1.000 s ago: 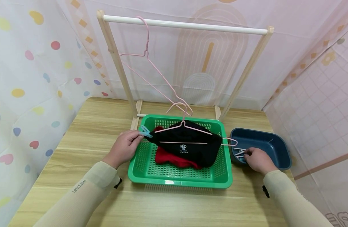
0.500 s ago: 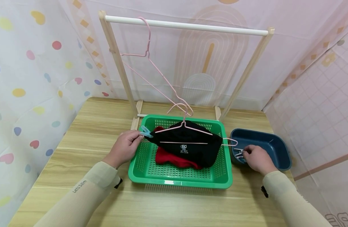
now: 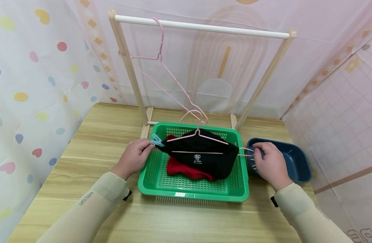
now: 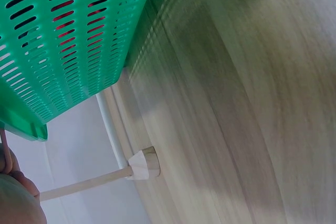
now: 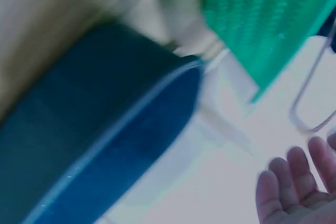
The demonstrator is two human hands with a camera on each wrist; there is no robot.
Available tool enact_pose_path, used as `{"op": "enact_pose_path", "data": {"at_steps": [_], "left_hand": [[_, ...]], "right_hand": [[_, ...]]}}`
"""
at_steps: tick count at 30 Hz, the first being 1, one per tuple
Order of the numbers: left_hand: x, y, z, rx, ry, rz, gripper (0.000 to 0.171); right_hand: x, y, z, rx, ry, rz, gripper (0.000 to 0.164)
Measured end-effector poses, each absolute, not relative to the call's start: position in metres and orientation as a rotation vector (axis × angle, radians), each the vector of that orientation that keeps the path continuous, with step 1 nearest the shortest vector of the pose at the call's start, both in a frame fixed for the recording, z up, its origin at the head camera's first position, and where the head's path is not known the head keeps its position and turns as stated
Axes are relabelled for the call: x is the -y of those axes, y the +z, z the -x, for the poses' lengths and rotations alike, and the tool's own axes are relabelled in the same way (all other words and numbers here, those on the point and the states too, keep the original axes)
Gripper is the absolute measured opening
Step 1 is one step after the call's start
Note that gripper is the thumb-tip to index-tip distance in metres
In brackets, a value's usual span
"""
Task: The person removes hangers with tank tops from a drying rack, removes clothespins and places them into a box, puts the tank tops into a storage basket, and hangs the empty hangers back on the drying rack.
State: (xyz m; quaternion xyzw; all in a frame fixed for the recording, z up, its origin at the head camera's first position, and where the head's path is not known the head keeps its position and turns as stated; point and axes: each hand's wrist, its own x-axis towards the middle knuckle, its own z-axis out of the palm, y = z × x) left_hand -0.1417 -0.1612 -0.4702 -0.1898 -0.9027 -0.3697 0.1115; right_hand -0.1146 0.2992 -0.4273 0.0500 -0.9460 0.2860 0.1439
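My left hand (image 3: 134, 157) pinches the left end of a pink wire hanger (image 3: 198, 132), just beside a light blue clothespin (image 3: 158, 140). That clothespin clips the corner of a black garment (image 3: 210, 165) with a small white print, which lies over the hanger. Both are above a green basket (image 3: 192, 195) with a red cloth (image 3: 186, 168) in it. My right hand (image 3: 272, 165) is beside the hanger's bare right end. In the right wrist view its fingers (image 5: 302, 174) are straight and apart from the wire. Nothing shows in them; the thumb is hidden there.
A dark blue bin (image 3: 295, 158) stands right of the basket, with pale clothespins (image 3: 254, 166) partly hidden by my right hand. Behind stands a wooden rack with a white rail (image 3: 204, 27). Another pink hanger (image 3: 176, 81) hangs from it on the left.
My right hand has lifted out of the blue bin's clothespins and moved up and left to the hanger's right end. The left hand keeps its grip on the hanger.
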Motion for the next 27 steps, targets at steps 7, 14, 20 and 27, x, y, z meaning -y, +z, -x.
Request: {"op": "enact_pose_path", "data": {"at_steps": [7, 14, 20, 27], "left_hand": [[0.16, -0.471, 0.143, 2.651, -1.082, 0.56, 0.019], [0.16, -0.468, 0.141, 2.663, -1.095, 0.544, 0.018], [0.159, -0.468, 0.142, 2.655, -1.096, 0.553, 0.018], [0.157, -0.467, 0.143, 2.643, -1.088, 0.565, 0.017]], "right_hand": [[-0.267, -0.41, 0.108, 2.548, 0.842, -0.416, 0.017], [-0.222, -0.395, 0.105, 2.539, 0.772, -0.705, 0.019], [-0.182, -0.382, 0.108, 2.563, 0.733, -0.911, 0.029], [-0.139, -0.374, 0.116, 2.589, 0.662, -1.102, 0.034]]}}
